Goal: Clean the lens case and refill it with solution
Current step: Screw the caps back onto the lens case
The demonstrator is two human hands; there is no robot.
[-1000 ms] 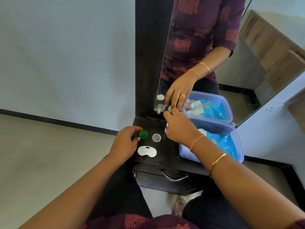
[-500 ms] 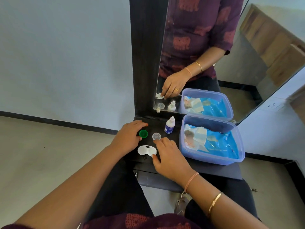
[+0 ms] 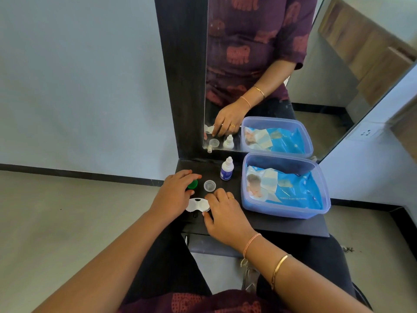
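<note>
The white lens case [image 3: 195, 204] lies uncapped on the dark shelf [image 3: 259, 222]. My right hand [image 3: 225, 216] pinches its right end between thumb and forefinger. Behind the case lie its green cap [image 3: 193, 184] and its clear cap [image 3: 209, 185]. My left hand [image 3: 173, 193] covers part of the green cap, which sits between its thumb and fingers. The small white solution bottle [image 3: 226, 170] with a blue label stands upright and closed behind the clear cap, with no hand on it.
A blue plastic tub [image 3: 282, 211] holding a pack of wipes [image 3: 282, 186] fills the right of the shelf. A mirror [image 3: 259, 75] rises directly behind and reflects the scene. A drawer handle [image 3: 186, 240] sits under the front edge.
My right hand has left the solution bottle at the back and come forward onto the lens case. The bottle now stands alone. My left hand has stayed at the green cap.
</note>
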